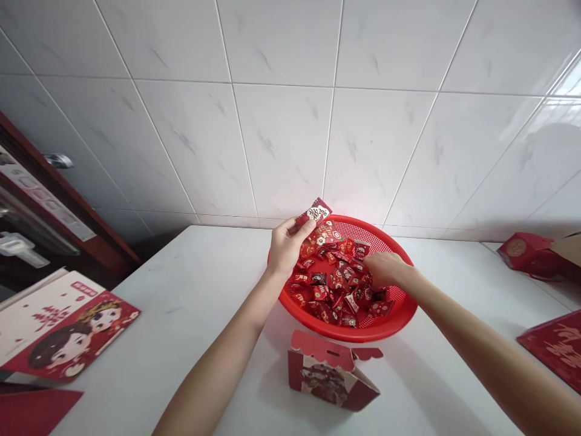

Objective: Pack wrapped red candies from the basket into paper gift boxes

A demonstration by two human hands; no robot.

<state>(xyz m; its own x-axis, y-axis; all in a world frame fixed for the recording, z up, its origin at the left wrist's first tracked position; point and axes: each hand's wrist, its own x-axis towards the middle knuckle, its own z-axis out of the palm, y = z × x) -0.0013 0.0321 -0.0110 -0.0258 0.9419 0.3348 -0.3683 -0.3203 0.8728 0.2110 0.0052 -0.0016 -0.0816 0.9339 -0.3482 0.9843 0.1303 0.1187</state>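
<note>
Packet in left hand, Chinese characters, red-lettered carton

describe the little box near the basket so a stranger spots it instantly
On the white table sits a round red basket. On its near side stands the small box, the only box showing scalloped red flaps.

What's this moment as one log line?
left hand: holding red packet | right hand: in red basket among wrapped pieces, fingertips hidden | red box: standing before basket
</note>
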